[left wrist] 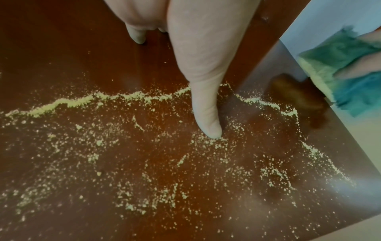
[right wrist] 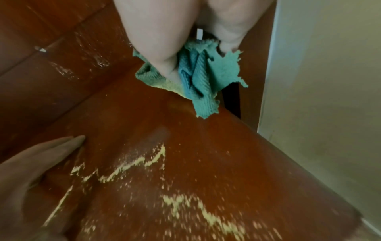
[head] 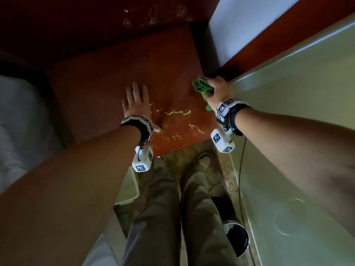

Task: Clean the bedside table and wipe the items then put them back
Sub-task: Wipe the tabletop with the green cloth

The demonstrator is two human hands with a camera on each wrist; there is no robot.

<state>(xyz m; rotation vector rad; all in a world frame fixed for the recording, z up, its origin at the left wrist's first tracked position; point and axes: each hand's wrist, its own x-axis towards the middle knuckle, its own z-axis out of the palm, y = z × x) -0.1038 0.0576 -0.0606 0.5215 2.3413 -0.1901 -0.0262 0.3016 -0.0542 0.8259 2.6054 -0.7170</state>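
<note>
Here, my left hand [head: 135, 104] lies flat, fingers straight, on the bedside table [head: 107, 73] beside yellow powder [head: 176, 113]; my right hand [head: 218, 91] grips a green cloth [head: 200, 86].

The counter [head: 107, 79] is a reddish-brown wooden surface occupying the centre of the head view. Yellowish powder [head: 172, 113] lies directly on it, in thin irregular lines and scattered specks across the lower right of the surface, toward its near edge. The left hand [head: 135, 104] rests flat on the counter at centre frame, fingers [left wrist: 206, 120] straight, thumb tip in the powder. A green cloth [head: 201, 87] touches the counter at its right edge, gripped by the right hand [head: 219, 91]. The far part of the surface shows bare wood.
</note>
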